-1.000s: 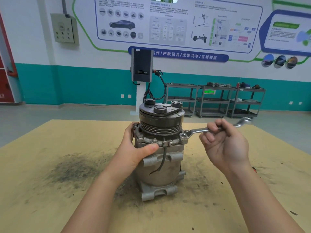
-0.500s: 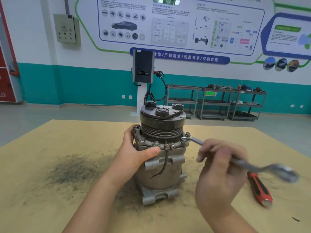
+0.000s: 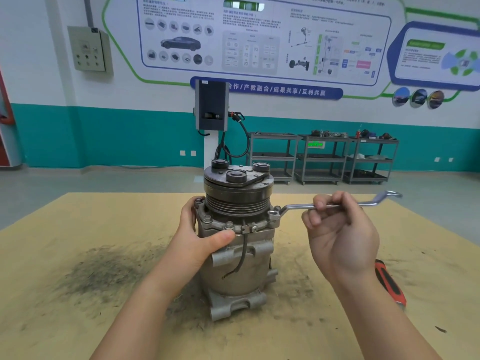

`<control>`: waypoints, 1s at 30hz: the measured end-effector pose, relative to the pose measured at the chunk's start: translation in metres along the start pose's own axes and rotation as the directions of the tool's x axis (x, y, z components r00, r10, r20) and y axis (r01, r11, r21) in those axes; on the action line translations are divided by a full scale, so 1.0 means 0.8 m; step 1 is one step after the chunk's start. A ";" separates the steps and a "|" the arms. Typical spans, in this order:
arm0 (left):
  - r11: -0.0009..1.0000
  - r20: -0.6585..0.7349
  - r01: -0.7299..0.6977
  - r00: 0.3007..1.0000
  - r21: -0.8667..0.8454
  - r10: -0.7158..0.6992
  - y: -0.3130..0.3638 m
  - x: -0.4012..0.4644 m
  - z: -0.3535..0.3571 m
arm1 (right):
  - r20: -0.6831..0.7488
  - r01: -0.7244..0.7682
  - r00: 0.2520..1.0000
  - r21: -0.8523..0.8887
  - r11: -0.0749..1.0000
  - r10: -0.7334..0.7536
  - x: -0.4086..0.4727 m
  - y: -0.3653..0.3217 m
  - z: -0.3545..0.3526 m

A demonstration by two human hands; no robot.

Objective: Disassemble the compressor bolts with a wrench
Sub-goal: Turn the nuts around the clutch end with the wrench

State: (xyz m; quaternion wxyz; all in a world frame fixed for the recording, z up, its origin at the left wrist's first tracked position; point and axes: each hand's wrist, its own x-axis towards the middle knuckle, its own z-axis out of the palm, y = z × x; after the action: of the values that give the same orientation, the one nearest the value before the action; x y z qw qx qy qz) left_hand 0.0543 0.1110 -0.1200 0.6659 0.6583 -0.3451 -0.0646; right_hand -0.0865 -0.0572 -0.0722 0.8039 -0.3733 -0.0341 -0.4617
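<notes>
Right grip (image 3: 337, 229); one wrench (image 3: 296, 207); one compressor (image 3: 239, 255)

The right hand (image 3: 340, 235) swung the wrench (image 3: 335, 205) back up. Its ring is on the right bolt (image 3: 273, 213) again, and the handle points right.

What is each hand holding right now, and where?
Right hand: wrench, gripped mid-shank. Left hand: compressor, around its upper flange.

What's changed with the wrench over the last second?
The right hand swung the silver ring wrench toward the person, then back out to the right, ring end on the flange bolt. The left hand kept steadying the grey metal compressor; red-handled tool unmoved.
</notes>
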 end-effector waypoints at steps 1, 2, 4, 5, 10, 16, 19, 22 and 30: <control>1.000 -0.001 -0.004 1.000 -0.006 0.004 0.000 0.000 0.000 | 0.019 -0.053 0.998 0.030 0.998 0.053 0.004 -0.001 -0.001; 1.000 -0.003 -0.009 1.000 -0.010 0.009 -0.001 0.000 0.000 | 0.037 -0.095 0.995 0.048 0.994 0.093 0.009 -0.003 -0.001; 1.000 -0.003 -0.014 1.000 -0.017 0.014 0.000 0.000 0.001 | 0.060 -0.171 0.984 0.053 0.984 0.168 0.017 -0.005 -0.003; 1.000 -0.002 -0.018 1.000 -0.022 0.018 0.000 0.000 0.001 | 0.057 -0.204 0.978 0.048 0.978 0.202 0.021 -0.004 -0.005; 0.999 -0.002 -0.027 1.000 -0.027 0.027 0.001 -0.002 0.000 | -0.027 0.021 0.999 -0.037 0.999 -0.022 0.006 0.010 -0.003; 0.999 -0.025 -0.022 0.999 -0.032 0.021 0.000 0.000 -0.001 | 0.242 0.653 0.757 -0.321 0.686 -0.608 -0.051 0.042 0.010; 0.999 -0.012 -0.031 0.999 -0.024 0.031 0.000 -0.001 -0.001 | 0.480 0.755 0.653 -0.356 0.550 -0.586 -0.061 0.045 0.015; 1.000 0.012 -0.024 1.000 -0.019 0.024 0.002 -0.002 -0.001 | 0.354 0.660 0.747 -0.292 0.692 -0.563 -0.047 0.023 0.016; 0.999 0.004 -0.034 0.999 -0.031 0.034 0.000 0.000 -0.001 | -0.016 0.058 0.998 -0.024 0.998 -0.059 -0.004 0.001 -0.002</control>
State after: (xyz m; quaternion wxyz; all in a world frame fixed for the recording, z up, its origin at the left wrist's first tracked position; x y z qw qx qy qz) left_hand 0.0545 0.1119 -0.1201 0.6764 0.6416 -0.3567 -0.0600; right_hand -0.0884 -0.0556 -0.0749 0.7859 -0.3777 -0.0330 -0.4885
